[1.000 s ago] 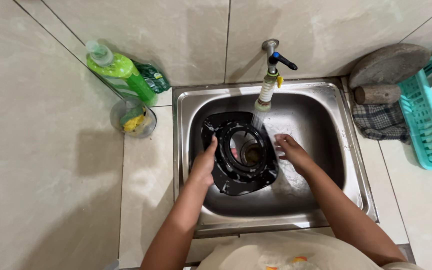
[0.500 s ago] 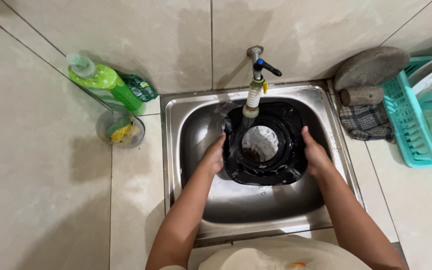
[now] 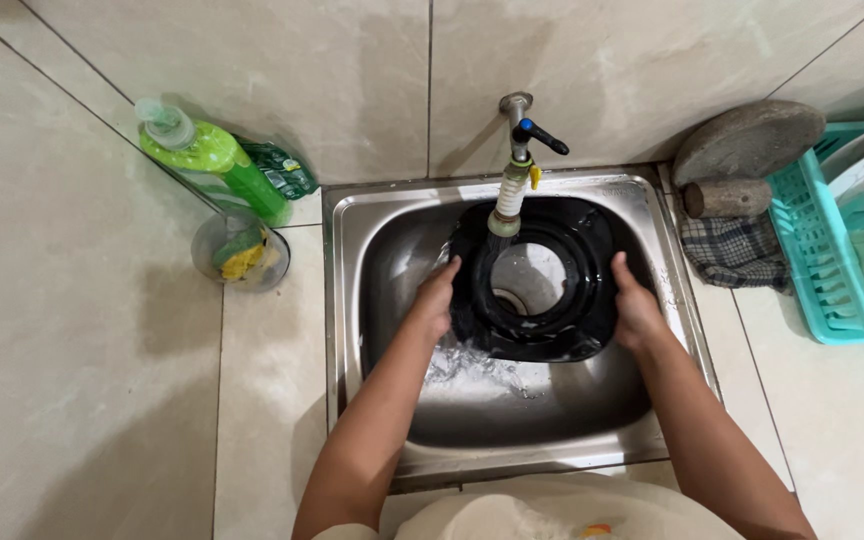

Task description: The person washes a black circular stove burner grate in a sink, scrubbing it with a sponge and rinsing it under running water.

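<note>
The reference landmark is the steel sink [image 3: 372, 330], set into a tiled counter below a tiled wall.

**Held part.** A black ring-shaped part [image 3: 542, 280] with a large central opening sits inside the sink, toward its rear half, directly beneath the tap [image 3: 514, 165]. The part appears tilted, with its far edge raised toward the tap outlet. This placement likely puts its upper face in the path of the water, which runs down and pools on the sink floor at the front left of the part.

**Left hand.** The left hand [image 3: 437, 300] is inside the sink at the part's left edge. The fingers are curled around that edge in a partly closed grip; splashing water shows just below the wrist.

**Right hand.** The right hand [image 3: 637, 310] is inside the sink at the part's right edge, opposite the left hand. It is partly closed, with the thumb on the upper face and the fingers wrapped around the rim. Gripping opposite edges appears to steady the part and hold its angle under the flow.

**Surroundings.**
- Left of the sink: a green dish-soap bottle [image 3: 207, 160] lying against the wall, with a small clear container [image 3: 240, 255] holding a yellow sponge just in front of it.
- Right of the sink: a flat round stone [image 3: 747, 140], a checked cloth [image 3: 732, 250] and, further right, a teal plastic basket [image 3: 832, 260].
</note>
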